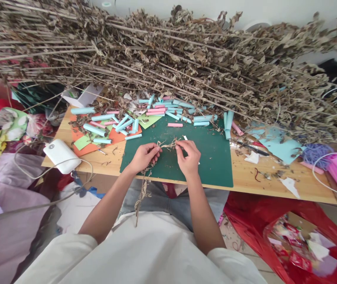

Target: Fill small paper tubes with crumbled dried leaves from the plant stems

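Observation:
Between my two hands stretches a dried plant stalk (168, 145) with shrivelled leaves, above the green cutting mat (212, 157). My left hand (147, 157) is closed around part of it, and a leafy end hangs down below that hand past the table edge. With thumb and fingertips pinched, my right hand (188, 156) grips the other end. A thin white strip (185, 138) lies on the mat, partly behind my right hand. Rolled blue paper tubes (124, 123) and a pink paper tube (175, 125) lie just beyond my hands.
A large heap of dried stalks (162, 59) spans the back. On the wooden table (274, 173) are a white power bank (62, 156) with a cable, a dark pen-like tool (254, 148) and blue paper (280, 142). A red rubbish bag (251, 221) stands at lower right.

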The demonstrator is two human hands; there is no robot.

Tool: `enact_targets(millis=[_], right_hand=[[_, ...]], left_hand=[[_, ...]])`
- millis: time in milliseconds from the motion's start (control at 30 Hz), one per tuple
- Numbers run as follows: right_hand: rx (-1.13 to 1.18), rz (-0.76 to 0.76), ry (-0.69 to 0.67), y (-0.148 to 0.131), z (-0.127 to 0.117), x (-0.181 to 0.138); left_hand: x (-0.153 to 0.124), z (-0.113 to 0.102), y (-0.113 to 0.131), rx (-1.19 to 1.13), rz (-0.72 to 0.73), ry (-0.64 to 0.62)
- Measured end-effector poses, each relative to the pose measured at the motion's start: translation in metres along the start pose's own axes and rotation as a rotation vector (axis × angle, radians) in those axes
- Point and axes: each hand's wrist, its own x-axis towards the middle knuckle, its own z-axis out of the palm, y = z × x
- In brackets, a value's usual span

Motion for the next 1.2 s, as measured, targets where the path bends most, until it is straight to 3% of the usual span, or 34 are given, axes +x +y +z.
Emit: enact_targets(millis=[267,633,1200], right_hand=[[-0.11,0.042,0.113,0.0038,0.0021,-0.0005],[-0.089,-0.014,-0.083,-0.0052,-0.0044,0.0011],[-0.001,0.004,-0.04,-0.0007,-0.0005,0.001]], left_hand=[[-0.0001,-0.0009,-0.001,-0.017,-0.007,0.003],[0.0009,-0.0008,-0.0023,0.005,0.006,-0.013],[0.0006,-0.0013,-0.001,0.011,0.001,-0.016]])
